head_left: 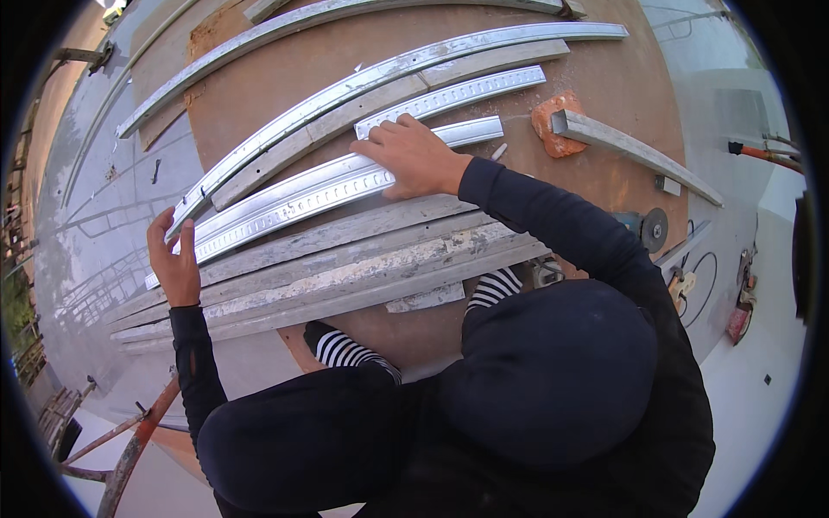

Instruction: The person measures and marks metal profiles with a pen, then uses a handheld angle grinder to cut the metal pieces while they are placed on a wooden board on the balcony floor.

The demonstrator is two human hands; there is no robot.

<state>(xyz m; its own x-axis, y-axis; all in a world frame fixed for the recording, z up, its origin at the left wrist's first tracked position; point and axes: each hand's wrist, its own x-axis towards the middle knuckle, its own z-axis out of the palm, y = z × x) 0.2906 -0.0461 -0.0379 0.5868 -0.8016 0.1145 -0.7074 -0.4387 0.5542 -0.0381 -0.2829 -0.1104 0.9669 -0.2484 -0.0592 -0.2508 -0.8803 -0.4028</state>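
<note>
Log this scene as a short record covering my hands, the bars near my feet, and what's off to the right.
Left hand: by the left ends of the silver metal channels; exact grip unclear
Right hand: grasping a long silver perforated metal channel
Near side: weathered grey straight bars, side by side
Feet: black-and-white striped socks
Right side: orange-red rough block under one end of a grey square tube; angle grinder with dark round disc
Surface: flat brown sheet
</note>
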